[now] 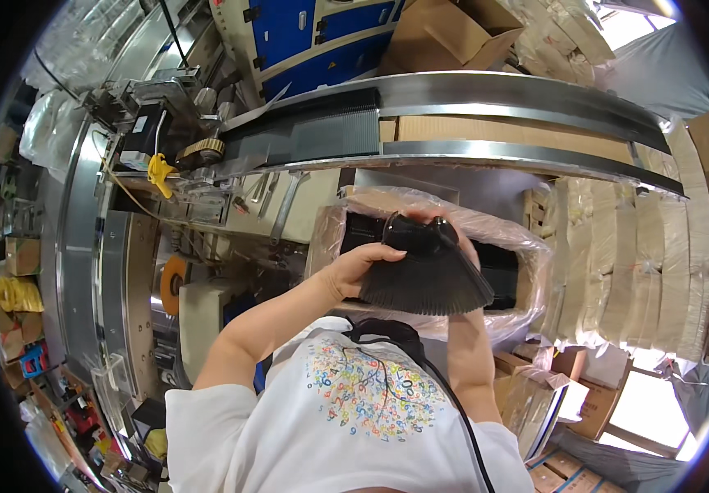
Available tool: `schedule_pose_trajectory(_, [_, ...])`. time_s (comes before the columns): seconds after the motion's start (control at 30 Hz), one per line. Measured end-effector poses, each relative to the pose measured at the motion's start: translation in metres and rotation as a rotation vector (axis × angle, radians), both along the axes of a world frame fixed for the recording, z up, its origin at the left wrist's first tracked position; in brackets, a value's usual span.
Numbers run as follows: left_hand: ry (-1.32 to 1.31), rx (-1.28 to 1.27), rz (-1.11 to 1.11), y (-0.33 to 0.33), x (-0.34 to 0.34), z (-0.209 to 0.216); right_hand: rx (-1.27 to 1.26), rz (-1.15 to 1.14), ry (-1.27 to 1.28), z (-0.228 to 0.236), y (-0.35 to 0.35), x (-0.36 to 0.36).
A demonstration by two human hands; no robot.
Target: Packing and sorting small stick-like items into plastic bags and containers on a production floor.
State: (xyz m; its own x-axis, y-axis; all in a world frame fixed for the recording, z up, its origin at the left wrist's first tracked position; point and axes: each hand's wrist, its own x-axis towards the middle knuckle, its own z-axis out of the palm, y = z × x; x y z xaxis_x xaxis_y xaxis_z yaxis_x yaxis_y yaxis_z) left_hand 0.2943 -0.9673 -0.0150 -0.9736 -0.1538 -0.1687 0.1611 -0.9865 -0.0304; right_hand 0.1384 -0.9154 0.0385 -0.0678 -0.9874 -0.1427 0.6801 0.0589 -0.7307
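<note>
We are gripping a fanned stack of black flat pieces (428,279) with the left hand (353,267) closed on its left edge and the right hand (457,238) mostly hidden behind it, above the plastic-lined carton (527,246) holding more black pieces. Beyond, the conveyor (486,115) is carrying another black row, with stacked cartons (634,263) crowding the right.

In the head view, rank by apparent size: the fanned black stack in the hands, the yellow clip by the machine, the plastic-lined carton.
1. plastic-lined carton, largest
2. fanned black stack
3. yellow clip, smallest, though it lies farther from the camera
</note>
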Motion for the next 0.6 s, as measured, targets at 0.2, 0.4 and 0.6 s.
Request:
schedule_pose_trajectory(0.2, [-0.244,-0.230,0.025,-0.041,0.008,0.060,0.123,0.129,0.874,0.073,-0.028,-0.041])
schedule_pose_trajectory(0.4, [-0.247,-0.370,0.114,-0.134,-0.011,0.100,0.004,0.207,1.514,0.122,-0.130,-0.057])
schedule_pose_trajectory(0.6, [-0.287,-0.350,0.169,-0.193,-0.058,0.051,0.308,0.120,1.659,0.086,-0.193,-0.095])
